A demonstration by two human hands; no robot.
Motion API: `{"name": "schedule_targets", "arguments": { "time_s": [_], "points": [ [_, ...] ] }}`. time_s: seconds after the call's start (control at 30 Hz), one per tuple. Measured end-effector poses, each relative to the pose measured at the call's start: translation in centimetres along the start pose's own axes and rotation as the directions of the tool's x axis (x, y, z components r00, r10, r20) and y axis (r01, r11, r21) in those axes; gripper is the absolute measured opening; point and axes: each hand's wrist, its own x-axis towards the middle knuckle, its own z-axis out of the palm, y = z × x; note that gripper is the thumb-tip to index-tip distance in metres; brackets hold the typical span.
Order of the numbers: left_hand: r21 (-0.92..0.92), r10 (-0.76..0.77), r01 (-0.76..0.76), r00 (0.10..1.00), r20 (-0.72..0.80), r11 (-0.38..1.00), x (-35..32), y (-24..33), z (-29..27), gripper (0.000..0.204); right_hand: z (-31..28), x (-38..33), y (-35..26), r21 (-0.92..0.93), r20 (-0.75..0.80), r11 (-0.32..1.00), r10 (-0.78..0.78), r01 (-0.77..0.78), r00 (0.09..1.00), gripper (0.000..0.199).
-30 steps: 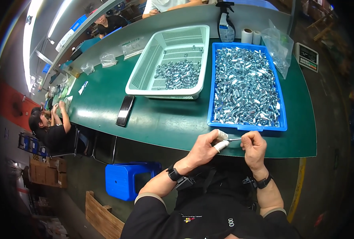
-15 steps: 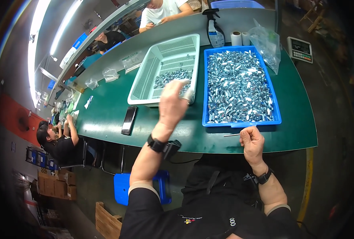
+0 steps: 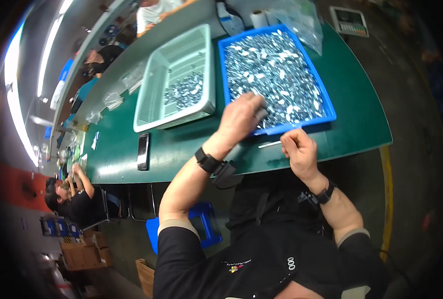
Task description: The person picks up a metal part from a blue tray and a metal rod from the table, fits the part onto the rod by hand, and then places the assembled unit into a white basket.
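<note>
From above the worker's head, the blue tray [image 3: 331, 112] sits on the green table [image 3: 361, 119], a shallow hard-plastic box with a raised rim, heaped edge to edge with small shiny packets [image 3: 276, 70], silver and dark, crinkled like foil. The left hand [image 3: 241, 117] reaches over the tray's near rim, fingers curled down into the packets at the near left corner; whether it has one pinched I cannot tell. The right hand [image 3: 298, 149] hovers just in front of the tray's near edge, closed in a loose fist around the end of a thin pale stick [image 3: 269, 144] that lies flat on the table beside that edge. Both wrists wear dark watches.

Left of the tray stands a pale green basket [image 3: 149, 107], slotted plastic walls, with a smaller pile of the same packets in its middle. A dark phone [image 3: 142, 151] lies flat on the table, further left of the tray and near the table edge. Beyond the tray's far rim stand a spray bottle [image 3: 230, 17], a white roll [image 3: 259, 19] and a crumpled clear bag [image 3: 301, 20]; a small scale [image 3: 349, 21] sits beyond the far right corner.
</note>
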Motion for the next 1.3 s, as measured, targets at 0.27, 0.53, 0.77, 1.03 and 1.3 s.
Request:
{"name": "schedule_targets", "arguments": {
  "time_s": [0.27,0.53,0.77,1.03,1.3],
  "points": [
    [-0.110,-0.123,0.128,0.991,0.048,0.986,0.1,0.4,0.1,0.015,-0.2,-0.5,0.6,0.031,-0.008,0.999,-0.016,0.016,1.000,0.025],
    [-0.368,-0.139,0.121,0.990,-0.022,0.922,-5.4,3.3,-2.7,0.017,-0.3,-0.6,0.4,0.077,-0.108,0.997,0.015,-0.006,0.994,0.023],
    [-0.365,-0.122,0.110,0.992,-0.011,0.924,-7.4,4.7,-3.3,0.019,-0.5,-0.1,0.9,0.073,-0.113,0.997,0.035,-0.027,0.993,0.021],
    [-0.243,-0.012,0.011,1.000,-0.004,0.970,-7.4,4.4,-3.7,0.021,0.4,-0.4,0.8,0.084,-0.114,0.996,0.029,-0.020,0.993,0.017],
    [-0.261,-0.022,0.018,1.000,-0.012,0.965,-7.5,4.5,-3.0,0.019,-0.2,-0.8,1.0,0.093,-0.145,0.995,0.030,-0.016,0.989,0.019]
  ]
}}
